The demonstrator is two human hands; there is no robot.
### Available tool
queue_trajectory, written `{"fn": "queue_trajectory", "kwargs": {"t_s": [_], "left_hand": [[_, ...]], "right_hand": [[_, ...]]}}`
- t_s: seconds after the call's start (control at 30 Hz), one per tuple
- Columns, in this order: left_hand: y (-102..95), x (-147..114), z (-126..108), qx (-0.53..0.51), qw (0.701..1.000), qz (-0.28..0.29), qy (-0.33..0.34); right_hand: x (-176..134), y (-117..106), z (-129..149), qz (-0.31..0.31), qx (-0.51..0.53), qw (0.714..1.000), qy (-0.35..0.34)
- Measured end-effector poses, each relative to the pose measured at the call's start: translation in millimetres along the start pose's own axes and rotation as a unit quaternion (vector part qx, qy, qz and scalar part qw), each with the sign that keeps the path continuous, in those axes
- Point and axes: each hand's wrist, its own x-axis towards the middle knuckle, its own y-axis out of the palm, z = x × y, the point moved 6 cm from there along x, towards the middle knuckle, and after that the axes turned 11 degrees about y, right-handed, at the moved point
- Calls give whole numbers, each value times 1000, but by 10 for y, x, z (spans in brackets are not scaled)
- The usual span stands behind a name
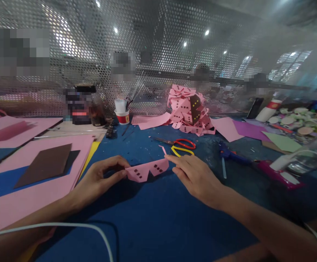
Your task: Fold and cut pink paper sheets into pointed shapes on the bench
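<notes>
In the middle of the blue table a pink paper piece (139, 173), marked with small black squares and cut with a V notch in its lower edge, is held slightly above the surface. My left hand (108, 174) pinches its left end between thumb and fingers. At its right end is my right hand (192, 174), index finger stretched forward and the other fingers curled. A narrow pink paper strip (163, 149) sticks up from its fingertips; whether it joins the larger piece is unclear. Just beyond lie red-handled scissors (184, 143) and a yellow-handled pair (182, 150), partly behind my right hand.
A pink dotted paper model (184, 109) stands at the back. Left are pink sheets (84, 145) with a brown card (47, 160), and a paper cup (122, 116). Right lies a blue glue gun (233, 154). A white cable (73, 225) crosses the front left.
</notes>
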Motion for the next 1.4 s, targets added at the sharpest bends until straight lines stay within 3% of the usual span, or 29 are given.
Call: {"fn": "queue_trajectory", "kwargs": {"t_s": [0.47,0.8,1.0,1.17,1.4], "left_hand": [[-3,-33,-137,43,999,-10,28],[7,-43,-80,59,998,-17,15],[-60,-46,-63,47,996,-80,2],[-124,-62,25,34,992,-123,-5],[-122,-24,62,36,992,-115,19]], "right_hand": [[20,119,16,44,93,995,8],[-6,91,54,52,141,989,9],[60,-23,-69,10,177,982,68],[100,-219,-97,-44,159,985,42],[107,-427,-97,-88,111,990,12]]}}
